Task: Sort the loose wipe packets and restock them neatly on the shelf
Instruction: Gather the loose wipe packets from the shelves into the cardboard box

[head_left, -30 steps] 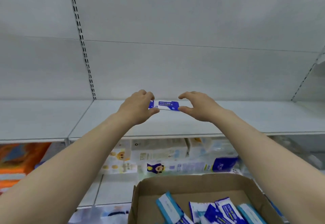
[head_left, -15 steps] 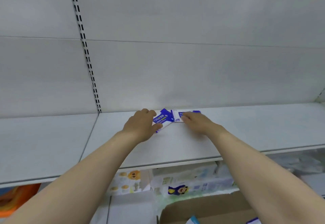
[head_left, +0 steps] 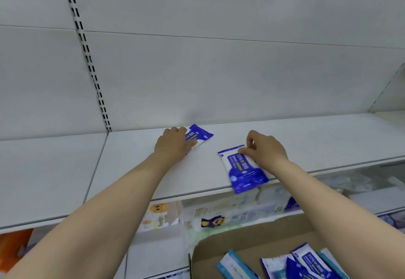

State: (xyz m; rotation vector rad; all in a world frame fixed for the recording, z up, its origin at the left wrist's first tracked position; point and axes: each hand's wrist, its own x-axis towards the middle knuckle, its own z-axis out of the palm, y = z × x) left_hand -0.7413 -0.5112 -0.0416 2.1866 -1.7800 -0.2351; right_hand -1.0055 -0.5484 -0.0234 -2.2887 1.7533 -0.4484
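- Head view, progress: early stage by my read. Only two packets were on the flat white metal shelf [head_left: 328, 138]; several more lay loose in the open brown cardboard box [head_left: 258, 235] below.
- Rear blue-and-white foil wipe packet [head_left: 198, 136] lay flat near the shelf's back, skewed diagonally. Left hand [head_left: 173, 145] rested on top of it, fingers lying over its near half; whether they were pressing or lightly curled on it I couldn't tell.
- Front blue-and-white foil wipe packet [head_left: 242, 169] lay near the front lip, its dark blue end overhanging the edge. Right hand [head_left: 266, 151] pinched its white far end with curled fingers [head_left: 249, 147].
- The two packets were apart and not aligned, so squaring up was still left, plus the box stock.
- Loose packets in the box [head_left: 306, 261]: a mix of dark-blue and teal-edged ones, jumbled, so sorting looked not done.
- Materials: packets were thin, glossy, soft pouches with crimped ends, likely slippery on the smooth painted shelf. Box was matte corrugated card.
- White back panel carried a slotted metal upright strip [head_left: 87, 59].
- Lower shelf held blurred printed packs [head_left: 219, 215].
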